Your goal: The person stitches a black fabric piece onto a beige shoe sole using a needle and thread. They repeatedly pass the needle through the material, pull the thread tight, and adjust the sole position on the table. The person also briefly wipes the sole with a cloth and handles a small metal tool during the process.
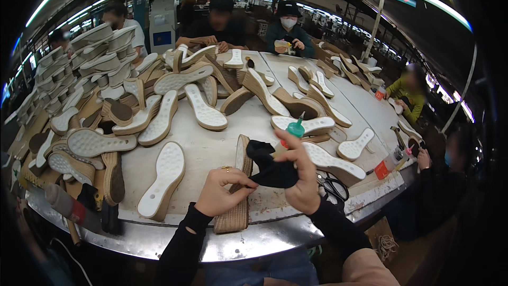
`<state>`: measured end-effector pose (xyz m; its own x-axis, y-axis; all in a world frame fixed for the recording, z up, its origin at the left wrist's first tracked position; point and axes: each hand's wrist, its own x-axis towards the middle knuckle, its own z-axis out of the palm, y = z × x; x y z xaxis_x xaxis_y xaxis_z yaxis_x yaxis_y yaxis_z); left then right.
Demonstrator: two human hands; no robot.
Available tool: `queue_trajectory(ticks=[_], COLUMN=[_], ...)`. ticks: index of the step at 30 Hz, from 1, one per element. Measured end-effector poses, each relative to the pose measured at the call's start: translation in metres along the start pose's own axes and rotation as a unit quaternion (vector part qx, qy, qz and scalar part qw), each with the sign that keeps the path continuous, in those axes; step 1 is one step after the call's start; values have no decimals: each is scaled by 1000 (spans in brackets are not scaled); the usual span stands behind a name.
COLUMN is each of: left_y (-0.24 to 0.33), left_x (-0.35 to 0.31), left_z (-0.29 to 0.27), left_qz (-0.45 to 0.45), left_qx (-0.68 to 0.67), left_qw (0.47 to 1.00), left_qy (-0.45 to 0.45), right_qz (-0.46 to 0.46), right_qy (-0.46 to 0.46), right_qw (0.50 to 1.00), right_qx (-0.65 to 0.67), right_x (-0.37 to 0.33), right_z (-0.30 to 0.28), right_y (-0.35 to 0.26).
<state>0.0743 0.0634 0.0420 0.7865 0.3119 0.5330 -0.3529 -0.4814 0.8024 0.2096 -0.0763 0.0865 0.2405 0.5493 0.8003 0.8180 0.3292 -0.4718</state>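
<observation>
My left hand [225,193], a ring on one finger, pinches the near edge of a black fabric shoe upper [278,173]. My right hand [301,177] grips the same fabric from the right, so it spans both hands. A squeeze bottle with a green nozzle cap [295,128] and a bit of red rises behind my right fingers; they partly hide it, and whether they hold it is unclear. Beneath my hands is a wedge sole with a woven side [231,220], partly covered. Left of it lies a white-topped wedge sole [163,179]; another sole [330,161] lies to the right.
Black-handled scissors [334,186] lie right of my hand. Wedge soles are heaped at the far left, beside stacked grey soles [108,58]. A glue bottle [66,201] stands near the left edge. The table has a metal rim [233,249]. Several people sit around it.
</observation>
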Motion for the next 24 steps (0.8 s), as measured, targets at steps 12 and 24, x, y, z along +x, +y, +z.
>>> queue_trajectory(ticks=[12, 24], left_y=[-29, -54], left_x=[-1, -2], left_z=[-29, -21], left_qz=[-72, -132], left_qx=[-86, -34], left_qw=[974, 962], left_qy=[196, 236], right_qz=[340, 393], right_qy=[165, 301], right_qw=[858, 855], right_qx=[349, -153], right_x=[-59, -105], right_z=[-124, -437], right_y=[24, 183])
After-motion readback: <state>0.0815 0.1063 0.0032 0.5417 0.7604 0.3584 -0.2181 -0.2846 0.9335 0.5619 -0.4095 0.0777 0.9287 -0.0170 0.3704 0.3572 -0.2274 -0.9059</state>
